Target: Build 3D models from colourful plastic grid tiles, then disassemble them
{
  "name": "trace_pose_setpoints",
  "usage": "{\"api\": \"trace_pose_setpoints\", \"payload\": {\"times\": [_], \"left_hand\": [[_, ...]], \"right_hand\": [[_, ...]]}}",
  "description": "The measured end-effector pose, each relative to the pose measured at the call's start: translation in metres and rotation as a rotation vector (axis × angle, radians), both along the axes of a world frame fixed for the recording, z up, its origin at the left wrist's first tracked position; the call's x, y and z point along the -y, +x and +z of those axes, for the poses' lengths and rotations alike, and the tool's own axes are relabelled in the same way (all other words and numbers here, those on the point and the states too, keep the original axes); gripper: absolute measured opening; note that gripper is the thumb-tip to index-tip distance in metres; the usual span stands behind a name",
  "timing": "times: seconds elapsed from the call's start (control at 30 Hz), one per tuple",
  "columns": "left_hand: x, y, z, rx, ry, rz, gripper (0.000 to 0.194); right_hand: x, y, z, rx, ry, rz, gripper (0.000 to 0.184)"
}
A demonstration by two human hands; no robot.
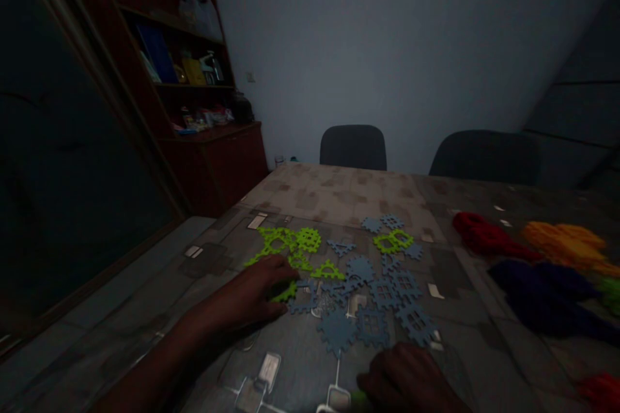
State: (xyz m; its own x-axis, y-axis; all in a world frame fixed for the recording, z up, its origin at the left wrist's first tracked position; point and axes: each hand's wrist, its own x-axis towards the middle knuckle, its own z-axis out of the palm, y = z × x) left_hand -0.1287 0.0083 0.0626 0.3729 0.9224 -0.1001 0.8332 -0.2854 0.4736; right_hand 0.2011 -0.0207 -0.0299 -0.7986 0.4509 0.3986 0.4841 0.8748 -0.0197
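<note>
Flat interlocking puzzle pieces with notched edges lie scattered on the patterned tabletop (310, 374). Lime-green pieces (290, 242) gather at the left of the pile, and grey-blue pieces (372, 297) spread across its middle and right. My left hand (256, 290) rests at the pile's left side, its fingers curled over a green piece (287, 292). Whether it grips that piece is hidden. At the bottom edge of the view, my right hand (404, 381) is closed, with a small green piece (361, 400) showing at its side.
Tangled red, orange, dark blue and green yarn (547, 271) lies on the table's right side. A dark wooden shelf unit (203, 90) holding assorted items stands beyond the table at left. Two dark chairs (353, 148) stand behind the far edge.
</note>
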Motion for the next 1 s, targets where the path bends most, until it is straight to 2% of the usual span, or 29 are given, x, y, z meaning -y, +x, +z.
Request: {"api": "trace_pose_setpoints", "payload": {"times": [0.13, 0.23, 0.3, 0.4, 0.47, 0.53, 0.63, 0.77, 0.87, 0.93, 1.0], "left_hand": [[-0.005, -0.004, -0.002, 0.040, 0.102, 0.018, 0.040], [-0.010, -0.006, 0.001, 0.109, 0.182, 0.100, 0.036], [-0.010, -0.002, 0.003, 0.177, 0.220, 0.169, 0.034], [-0.004, 0.016, 0.002, 0.353, 0.193, 0.279, 0.032], [0.007, 0.038, -0.003, 0.534, 0.071, 0.352, 0.031], [0.021, 0.065, -0.010, 0.736, -0.092, 0.369, 0.031], [0.039, 0.108, -0.017, 0.766, -0.188, 0.225, 0.026], [0.049, 0.147, -0.019, 0.617, -0.093, -0.076, 0.027], [0.044, 0.153, -0.025, 0.565, 0.089, -0.232, 0.039], [0.038, 0.146, -0.030, 0.533, 0.250, -0.228, 0.039], [0.030, 0.134, -0.035, 0.495, 0.380, -0.196, 0.035]], "right_hand": [[-0.010, 0.016, -0.011, 0.030, -0.038, -0.003, 0.022], [-0.015, 0.028, -0.002, 0.071, -0.074, -0.021, 0.035], [-0.014, 0.036, 0.019, 0.029, -0.127, -0.038, 0.049], [-0.005, 0.049, 0.065, -0.064, -0.313, -0.149, 0.063], [0.003, 0.057, 0.094, -0.090, -0.417, -0.212, 0.058], [0.010, 0.063, 0.110, -0.051, -0.536, -0.276, 0.049], [0.015, 0.067, 0.106, 0.005, -0.695, -0.341, 0.047], [0.012, 0.069, 0.087, -0.019, -0.756, -0.316, 0.049], [0.008, 0.063, 0.087, 0.010, -0.763, -0.311, 0.043], [0.006, 0.056, 0.089, 0.062, -0.757, -0.321, 0.043], [0.003, 0.049, 0.085, 0.084, -0.708, -0.270, 0.054]]}}
